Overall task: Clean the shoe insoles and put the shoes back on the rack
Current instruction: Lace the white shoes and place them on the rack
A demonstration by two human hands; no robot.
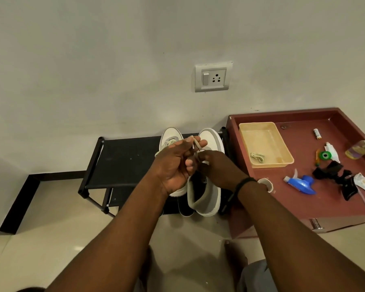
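**Both hands work a lace over the shoes on the rack**

Two white shoes (209, 144) sit on the black rack (122, 161) against the wall. Above them the left hand (175, 165), fingers curled, pinches a pale lace (195, 144). The right hand (217, 167) meets it fingertip to fingertip, also gripping the lace. Both forearms reach forward, converging.

A black shoe rack (122, 157) carries two white shoes (209, 186) on its top shelf.
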